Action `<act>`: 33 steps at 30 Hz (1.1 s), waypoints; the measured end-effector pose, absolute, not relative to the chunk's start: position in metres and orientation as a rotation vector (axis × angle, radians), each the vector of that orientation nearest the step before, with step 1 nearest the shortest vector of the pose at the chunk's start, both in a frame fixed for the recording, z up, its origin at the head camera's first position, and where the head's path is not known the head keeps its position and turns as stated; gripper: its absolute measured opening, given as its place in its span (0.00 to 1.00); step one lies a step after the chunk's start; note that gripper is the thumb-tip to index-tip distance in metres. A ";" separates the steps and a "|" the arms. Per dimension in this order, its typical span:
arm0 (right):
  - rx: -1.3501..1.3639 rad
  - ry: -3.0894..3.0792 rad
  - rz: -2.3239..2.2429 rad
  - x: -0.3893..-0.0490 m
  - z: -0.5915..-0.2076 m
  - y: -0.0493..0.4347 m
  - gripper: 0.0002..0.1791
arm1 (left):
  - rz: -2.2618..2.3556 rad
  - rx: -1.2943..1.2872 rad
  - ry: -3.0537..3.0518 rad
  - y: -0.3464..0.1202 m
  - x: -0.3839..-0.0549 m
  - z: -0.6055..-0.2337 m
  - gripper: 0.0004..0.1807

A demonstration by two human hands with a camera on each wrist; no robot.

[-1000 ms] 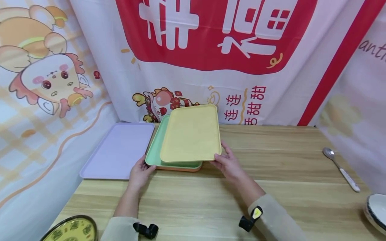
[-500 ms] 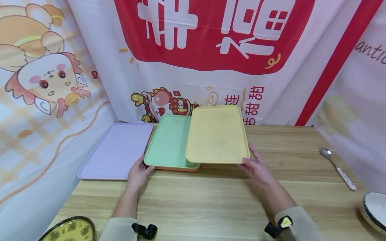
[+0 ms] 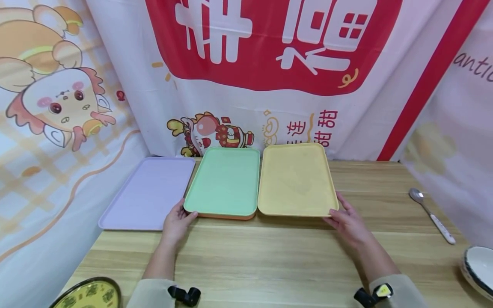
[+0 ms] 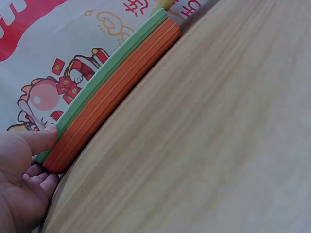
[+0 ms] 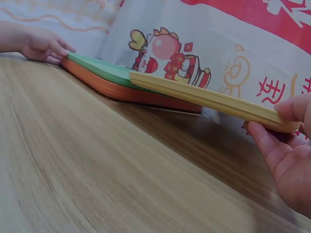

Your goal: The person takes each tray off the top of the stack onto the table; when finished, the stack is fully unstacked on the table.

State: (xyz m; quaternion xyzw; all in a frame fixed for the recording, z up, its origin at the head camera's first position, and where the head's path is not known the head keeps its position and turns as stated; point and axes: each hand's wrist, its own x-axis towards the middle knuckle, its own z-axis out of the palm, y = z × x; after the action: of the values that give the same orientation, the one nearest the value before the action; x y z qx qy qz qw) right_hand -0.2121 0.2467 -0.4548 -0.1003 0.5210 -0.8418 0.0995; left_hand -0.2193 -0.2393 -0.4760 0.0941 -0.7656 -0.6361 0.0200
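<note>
Right hand [image 3: 350, 227] pinches yellow tray [image 3: 297, 179] at 5 o'clock, left hand [image 3: 177, 225] clamps green tray [image 3: 223, 182] at 7; best lower yellow tray level.

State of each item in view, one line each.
Yellow tray: raised off the table, held by right hand.
Green tray: flat, corner gripped by left hand.
Orange tray or trays: under green tray, count unclear.
Purple tray: flat on table.
Spoon: lying on table.
White bowl: upright, partly in frame.
Patterned dish: partly in frame.
</note>
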 end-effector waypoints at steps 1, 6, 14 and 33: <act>-0.288 1.546 -2.484 -0.212 -0.456 0.249 0.45 | -1.974 0.290 -2.376 -0.239 -0.219 -0.476 0.43; -0.299 1.542 -2.471 -0.214 -0.464 0.255 0.45 | -1.982 0.285 -2.374 -0.239 -0.219 -0.475 0.44; -0.270 1.588 -2.418 -0.220 -0.474 0.258 0.45 | -1.995 0.297 -2.368 -0.238 -0.219 -0.475 0.44; -0.050 2.617 -1.528 -0.234 -0.474 0.253 0.35 | -1.981 0.292 -2.368 -0.239 -0.220 -0.476 0.43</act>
State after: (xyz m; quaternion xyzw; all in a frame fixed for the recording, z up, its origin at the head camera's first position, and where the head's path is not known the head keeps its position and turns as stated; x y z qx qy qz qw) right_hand -0.2337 0.2534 -0.4744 -0.0166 0.8622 -0.5033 0.0553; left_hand -0.2197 -0.2391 -0.4762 0.0942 -0.7634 -0.6387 0.0200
